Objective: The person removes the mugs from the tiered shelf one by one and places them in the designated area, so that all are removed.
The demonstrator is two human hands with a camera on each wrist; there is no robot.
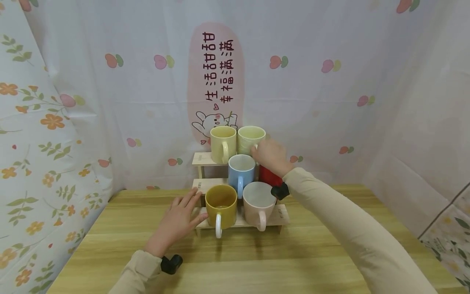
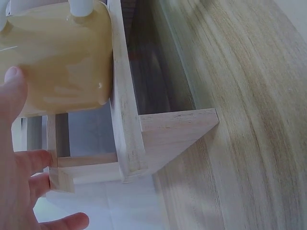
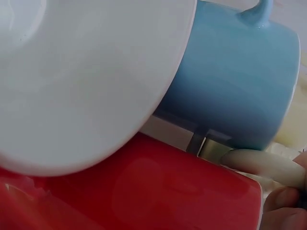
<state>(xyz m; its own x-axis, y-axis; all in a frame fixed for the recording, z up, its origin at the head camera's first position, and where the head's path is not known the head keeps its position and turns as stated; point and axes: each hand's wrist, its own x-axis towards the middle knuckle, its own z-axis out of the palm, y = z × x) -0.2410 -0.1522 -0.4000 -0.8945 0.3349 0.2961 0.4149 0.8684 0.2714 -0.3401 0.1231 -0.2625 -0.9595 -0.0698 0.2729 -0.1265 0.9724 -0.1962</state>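
Observation:
My right hand (image 1: 272,157) grips the handle (image 3: 266,165) of a pale green mug (image 1: 246,143), at the right of the top tier of a wooden stepped rack (image 1: 205,184). Left of it stands a pale yellow mug (image 1: 217,149). On the middle tier are a blue mug (image 1: 235,175) and a red mug (image 1: 265,176), the red one partly behind my hand and wrist. The bottom tier bears a mustard mug (image 1: 221,208) with a white handle and a pale pink mug (image 1: 253,210). My left hand (image 1: 180,218) is spread at the rack's left side, thumb by the mustard mug.
The rack stands on a wood-grain table (image 1: 147,245) before a printed white curtain (image 1: 147,114). A flowered curtain (image 1: 44,163) hangs at the left. My right forearm (image 1: 341,220) reaches across the table's right part. All mugs stand close together.

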